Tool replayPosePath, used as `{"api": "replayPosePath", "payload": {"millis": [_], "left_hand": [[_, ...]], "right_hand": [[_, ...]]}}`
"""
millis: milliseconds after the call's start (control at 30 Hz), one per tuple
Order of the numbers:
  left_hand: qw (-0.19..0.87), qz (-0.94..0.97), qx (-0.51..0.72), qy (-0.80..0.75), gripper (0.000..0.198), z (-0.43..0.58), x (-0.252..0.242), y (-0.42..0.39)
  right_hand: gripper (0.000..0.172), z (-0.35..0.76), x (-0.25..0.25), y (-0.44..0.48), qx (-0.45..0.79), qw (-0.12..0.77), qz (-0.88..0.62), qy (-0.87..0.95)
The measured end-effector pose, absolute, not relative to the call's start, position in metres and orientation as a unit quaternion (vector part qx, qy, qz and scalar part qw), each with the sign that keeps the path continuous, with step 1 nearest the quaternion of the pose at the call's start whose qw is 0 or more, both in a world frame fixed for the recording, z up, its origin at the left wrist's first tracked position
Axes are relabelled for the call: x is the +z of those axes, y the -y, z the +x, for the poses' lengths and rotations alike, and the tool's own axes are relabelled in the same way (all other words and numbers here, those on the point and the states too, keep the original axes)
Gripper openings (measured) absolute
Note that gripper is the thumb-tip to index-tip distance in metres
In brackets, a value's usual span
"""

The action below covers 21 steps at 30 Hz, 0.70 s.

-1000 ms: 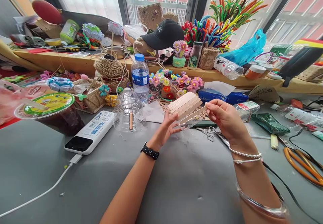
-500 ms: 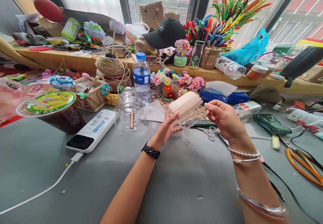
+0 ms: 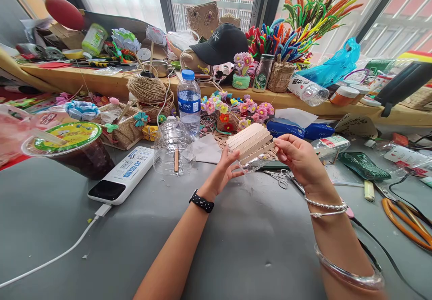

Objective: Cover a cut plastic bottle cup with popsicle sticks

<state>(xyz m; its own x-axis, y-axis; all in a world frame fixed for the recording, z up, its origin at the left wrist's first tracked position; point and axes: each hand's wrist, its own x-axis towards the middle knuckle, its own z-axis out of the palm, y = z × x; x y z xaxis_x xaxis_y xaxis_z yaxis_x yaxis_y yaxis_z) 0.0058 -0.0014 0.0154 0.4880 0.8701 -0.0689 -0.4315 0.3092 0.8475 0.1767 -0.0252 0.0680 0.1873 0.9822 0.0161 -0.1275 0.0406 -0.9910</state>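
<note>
My left hand [image 3: 225, 168] grips a clear plastic piece [image 3: 252, 168] from its left side, thumb up against the wooden craft sticks. A row of several pale craft sticks [image 3: 248, 136] lies side by side over the plastic. Between thumb and forefinger, my right hand [image 3: 297, 158] pinches the right end of one craft stick [image 3: 257, 152] along the row's near edge. How the sticks are fixed to the plastic is hidden. To the left, a cut clear bottle part [image 3: 172, 144] with one stick on its side rests on the grey table [image 3: 243, 241].
Small scissors [image 3: 280, 180] lie just beyond my hands. A white power bank [image 3: 123, 176] and a drink cup [image 3: 72, 149] stand left. A water bottle [image 3: 189, 104] is behind. Orange-handled scissors [image 3: 407, 223] and a black cable [image 3: 384, 246] lie right.
My right hand has edged slightly left, and its stick sits a little closer to the row. My left hand has hardly moved.
</note>
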Motion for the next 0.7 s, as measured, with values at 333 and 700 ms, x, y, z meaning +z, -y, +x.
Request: {"api": "replayPosePath", "payload": {"millis": [333, 700], "left_hand": [[0.774, 0.403, 0.413, -0.261, 0.065, 0.0036, 0.0129, -0.0016], [0.763, 0.395, 0.430, -0.277, 0.062, 0.0057, 0.0152, 0.0014]], "right_hand": [[0.022, 0.1763, 0.0686, 0.0252, 0.470, 0.580, -0.507, 0.430], [0.021, 0.1746, 0.0662, 0.0237, 0.454, 0.588, -0.497, 0.449]]}}
